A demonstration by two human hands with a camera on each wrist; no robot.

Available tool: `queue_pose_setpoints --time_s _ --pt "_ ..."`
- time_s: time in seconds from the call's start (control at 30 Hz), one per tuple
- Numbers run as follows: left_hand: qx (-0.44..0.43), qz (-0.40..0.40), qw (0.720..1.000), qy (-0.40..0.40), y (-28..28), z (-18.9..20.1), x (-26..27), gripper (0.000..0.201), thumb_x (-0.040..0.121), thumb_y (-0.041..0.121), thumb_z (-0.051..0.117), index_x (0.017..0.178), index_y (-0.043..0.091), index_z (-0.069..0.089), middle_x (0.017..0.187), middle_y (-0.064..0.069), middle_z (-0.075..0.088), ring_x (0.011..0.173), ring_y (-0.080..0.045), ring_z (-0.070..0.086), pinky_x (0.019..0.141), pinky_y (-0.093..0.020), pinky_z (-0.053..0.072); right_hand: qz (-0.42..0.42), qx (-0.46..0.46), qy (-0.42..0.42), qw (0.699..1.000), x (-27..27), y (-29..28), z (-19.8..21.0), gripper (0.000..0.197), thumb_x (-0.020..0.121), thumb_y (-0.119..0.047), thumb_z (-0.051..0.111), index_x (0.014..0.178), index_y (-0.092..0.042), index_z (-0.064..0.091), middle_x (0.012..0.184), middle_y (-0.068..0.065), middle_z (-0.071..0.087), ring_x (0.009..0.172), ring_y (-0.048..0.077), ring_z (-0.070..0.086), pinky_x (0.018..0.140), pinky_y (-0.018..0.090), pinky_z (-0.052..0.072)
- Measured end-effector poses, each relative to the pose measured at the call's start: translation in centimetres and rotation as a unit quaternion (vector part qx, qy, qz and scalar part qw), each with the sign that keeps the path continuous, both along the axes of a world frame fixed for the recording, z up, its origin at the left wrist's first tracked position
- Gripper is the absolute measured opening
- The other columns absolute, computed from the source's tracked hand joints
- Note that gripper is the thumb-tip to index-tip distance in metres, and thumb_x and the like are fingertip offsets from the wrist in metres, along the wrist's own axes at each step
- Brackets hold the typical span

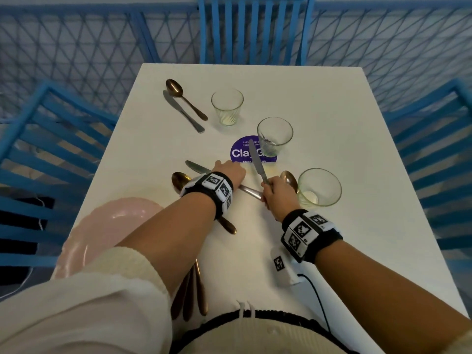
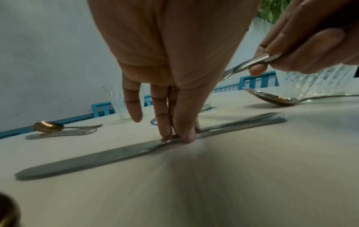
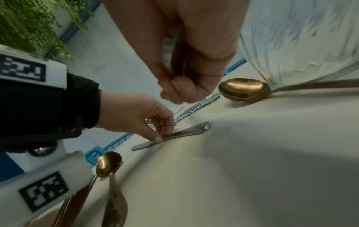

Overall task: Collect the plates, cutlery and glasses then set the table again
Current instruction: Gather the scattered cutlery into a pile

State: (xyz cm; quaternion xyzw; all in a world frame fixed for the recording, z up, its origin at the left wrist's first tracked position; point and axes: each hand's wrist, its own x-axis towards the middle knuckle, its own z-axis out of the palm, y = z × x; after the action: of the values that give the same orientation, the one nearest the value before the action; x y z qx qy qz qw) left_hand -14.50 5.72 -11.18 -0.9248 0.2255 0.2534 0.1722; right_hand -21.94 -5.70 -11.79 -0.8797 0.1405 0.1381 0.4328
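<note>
A silver knife [image 1: 195, 166] lies flat on the white table [image 1: 319, 103]. My left hand [image 1: 229, 171] pinches this knife [image 2: 116, 155] at its neck between thumb and fingertips [image 2: 166, 135]. My right hand [image 1: 277, 192] grips a second knife [image 1: 256, 160] by the handle, blade pointing away and raised off the table; the fist [image 3: 194, 79] hides most of the handle. A copper spoon [image 1: 288, 178] lies just right of that hand. Another copper spoon [image 1: 179, 180] lies partly under my left wrist. Three glasses [image 1: 227, 107] [image 1: 274, 136] [image 1: 319, 187] stand upright.
A far spoon [image 1: 178, 90] and knife [image 1: 182, 112] lie at the back left. Pink plates [image 1: 109, 226] are stacked at the near left, with copper cutlery [image 1: 191, 290] beside them. A purple sticker [image 1: 241, 152] marks the table's middle. Blue chairs [image 1: 255, 29] surround the table.
</note>
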Motion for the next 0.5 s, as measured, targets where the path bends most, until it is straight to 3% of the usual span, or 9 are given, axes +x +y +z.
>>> queue_pose_setpoints --time_s 0.07,0.1,0.23,0.37,0.5 --pt "0.004 -0.018 1.0 0.01 0.3 -0.2 0.2 0.033 0.097 0.008 0.04 0.128 0.007 0.05 0.133 -0.011 0.045 0.126 -0.028 0.042 0.104 -0.042 0.033 -0.014 0.025 0.01 1.0 0.1 -0.1 0.2 0.023 0.099 -0.017 0.034 0.111 -0.005 0.049 0.076 0.002 0.057 0.053 0.01 0.047 0.033 0.008 0.035" --pt "0.0 -0.024 1.0 0.011 0.5 -0.3 0.3 0.034 0.097 0.009 0.04 0.129 0.007 0.049 0.135 -0.011 0.044 0.126 -0.028 0.042 0.104 -0.04 0.034 -0.021 0.039 0.012 0.999 0.1 -0.1 0.3 0.019 0.099 -0.014 0.033 0.109 -0.008 0.047 0.08 0.005 0.058 0.051 0.01 0.047 0.03 0.009 0.033" --pt "-0.043 -0.008 0.999 0.014 1.1 -0.3 0.3 0.035 0.097 0.006 0.036 0.132 0.003 0.038 0.135 -0.017 0.047 0.124 -0.032 0.045 0.102 -0.042 0.036 -0.042 0.077 0.005 0.996 -0.1 0.4 0.7 0.019 0.098 -0.009 0.031 0.108 -0.006 0.047 0.086 0.008 0.059 0.05 0.012 0.048 0.044 0.02 0.039" --pt "-0.06 0.038 0.997 0.034 1.1 -0.3 0.0 0.038 0.098 0.006 0.029 0.135 0.0 0.033 0.138 -0.02 0.043 0.128 -0.033 0.04 0.105 -0.042 0.035 -0.046 0.09 0.018 0.995 -0.5 0.8 1.0 0.023 0.098 -0.009 0.032 0.114 -0.003 0.047 0.088 0.007 0.058 0.051 0.011 0.047 0.039 0.014 0.039" --pt "-0.049 0.055 0.996 0.041 1.4 -0.4 -0.3 0.042 0.1 0.005 0.028 0.141 -0.003 0.027 0.142 -0.022 0.038 0.132 -0.034 0.036 0.109 -0.04 0.034 -0.051 0.083 0.021 0.995 -0.9 1.2 1.3 0.025 0.097 -0.006 0.03 0.115 -0.003 0.046 0.087 0.006 0.058 0.052 0.012 0.047 0.047 0.019 0.04"
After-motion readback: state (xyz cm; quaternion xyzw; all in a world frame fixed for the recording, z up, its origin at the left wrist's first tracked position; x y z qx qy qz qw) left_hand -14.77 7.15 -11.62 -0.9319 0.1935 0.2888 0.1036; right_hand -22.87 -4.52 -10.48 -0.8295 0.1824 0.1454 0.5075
